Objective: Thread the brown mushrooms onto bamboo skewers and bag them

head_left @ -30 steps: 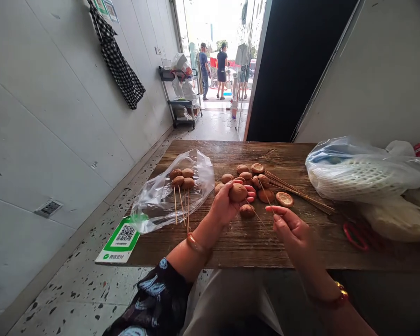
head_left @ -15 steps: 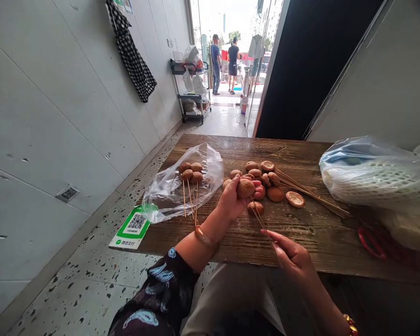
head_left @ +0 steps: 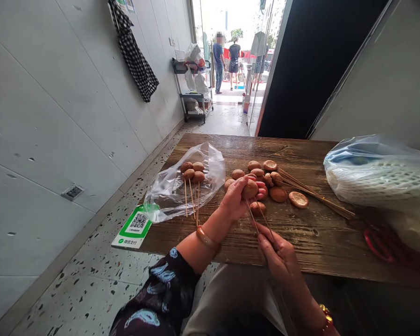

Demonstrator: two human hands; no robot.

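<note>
My left hand (head_left: 237, 198) is closed around a brown mushroom (head_left: 250, 190) above the table. Two thin wooden skewers (head_left: 252, 218) run from the mushroom's near side down to my right hand (head_left: 278, 249), whose fingers pinch them, spread apart in a narrow V. Whether their tips are inside the cap I cannot tell. Loose mushrooms (head_left: 278, 194) lie around and behind my left hand, one with its pale underside (head_left: 298, 199) up. To the left, several skewered mushrooms (head_left: 188, 174) rest on a clear plastic bag (head_left: 167, 193).
A bundle of skewers (head_left: 318, 198) lies right of the mushrooms on the wooden table (head_left: 301, 238). Farther right are a filled plastic bag (head_left: 378, 172) and red-handled scissors (head_left: 377, 245). A QR-code card (head_left: 134, 226) sits at the left corner. People stand outside the doorway.
My right hand has moved left and slightly down. The skewers, close together before, now spread apart below the mushroom. My left hand still holds the mushroom in nearly the same place.
</note>
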